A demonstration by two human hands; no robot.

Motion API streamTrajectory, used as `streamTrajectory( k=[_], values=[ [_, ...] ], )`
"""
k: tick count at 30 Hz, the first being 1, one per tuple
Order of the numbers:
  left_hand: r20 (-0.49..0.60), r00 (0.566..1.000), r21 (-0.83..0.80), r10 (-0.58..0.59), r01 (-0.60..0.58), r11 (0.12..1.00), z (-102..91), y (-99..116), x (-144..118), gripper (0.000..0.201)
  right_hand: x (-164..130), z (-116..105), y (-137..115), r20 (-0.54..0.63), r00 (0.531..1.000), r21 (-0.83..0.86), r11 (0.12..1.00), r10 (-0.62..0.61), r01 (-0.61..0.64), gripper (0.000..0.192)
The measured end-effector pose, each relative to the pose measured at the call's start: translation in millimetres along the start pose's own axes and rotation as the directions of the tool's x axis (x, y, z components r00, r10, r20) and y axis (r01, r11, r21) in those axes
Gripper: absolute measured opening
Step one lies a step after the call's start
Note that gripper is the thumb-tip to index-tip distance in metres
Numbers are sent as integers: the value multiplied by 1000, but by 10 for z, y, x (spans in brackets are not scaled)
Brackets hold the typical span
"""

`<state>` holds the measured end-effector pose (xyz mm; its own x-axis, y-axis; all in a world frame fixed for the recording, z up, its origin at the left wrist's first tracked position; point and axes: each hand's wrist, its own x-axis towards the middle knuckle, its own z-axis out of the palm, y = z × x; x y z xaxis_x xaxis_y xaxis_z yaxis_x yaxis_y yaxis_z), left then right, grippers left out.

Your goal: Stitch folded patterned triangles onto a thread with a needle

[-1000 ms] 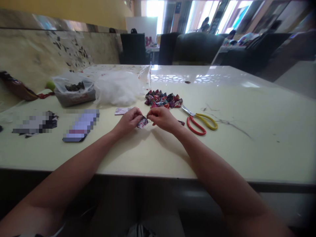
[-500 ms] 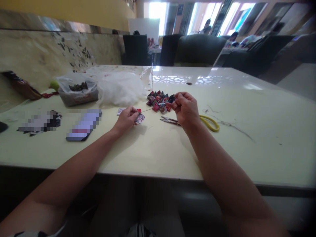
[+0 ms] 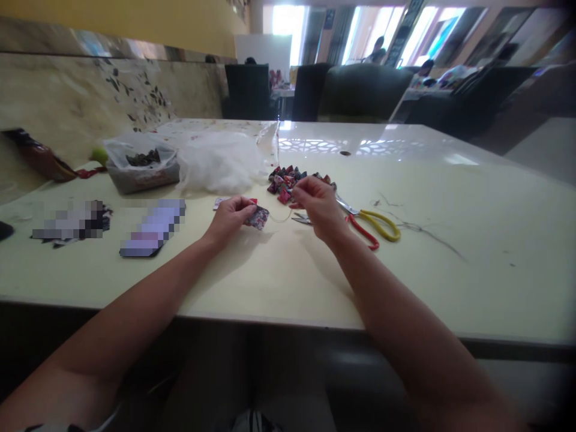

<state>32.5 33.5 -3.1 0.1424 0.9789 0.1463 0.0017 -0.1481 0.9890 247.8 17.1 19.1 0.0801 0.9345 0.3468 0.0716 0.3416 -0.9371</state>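
My left hand (image 3: 228, 219) pinches a small patterned fabric piece (image 3: 259, 218) between thumb and fingers, above the table. From this piece a thin thread (image 3: 281, 221) sags in a curve to my right hand (image 3: 320, 207), whose fingertips are closed together on it. Whether a needle is there too is too small to see. Behind my right hand lies a pile of little folded fabric pieces (image 3: 283, 180), partly covered by the hand. Thread snips (image 3: 301, 219) lie under that hand, mostly hidden. Scissors with yellow and red handles (image 3: 384, 227) rest to its right.
A clear bag of white stuffing (image 3: 220, 159) stands behind my left hand, beside a bag-lined container (image 3: 144, 174). Farther left are a phone (image 3: 155, 228) and a blurred fabric stack (image 3: 72, 225). Loose threads (image 3: 427, 231) lie at right. Chairs (image 3: 364, 93) stand beyond the table (image 3: 270, 288).
My right hand has moved left and slightly down, toward the left hand. The thread has gone from straight to slack. The fabric piece is turned more toward me, and the red scissor handle has come into view.
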Motion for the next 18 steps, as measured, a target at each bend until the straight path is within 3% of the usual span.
streamTrajectory(
  k=[5,11,18],
  values=[
    [-11,1000,28,8,-7,1000,-33,-47,37,15,-58,48,-29,63,997,59,997,46,-49,18],
    [-132,990,39,-49,54,998,-65,5,76,15,133,-260,-48,-150,982,222,972,111,-75,22],
    [-206,975,45,-79,90,995,-86,30,95,12,357,-658,184,-296,948,305,952,116,-22,21]
  ],
)
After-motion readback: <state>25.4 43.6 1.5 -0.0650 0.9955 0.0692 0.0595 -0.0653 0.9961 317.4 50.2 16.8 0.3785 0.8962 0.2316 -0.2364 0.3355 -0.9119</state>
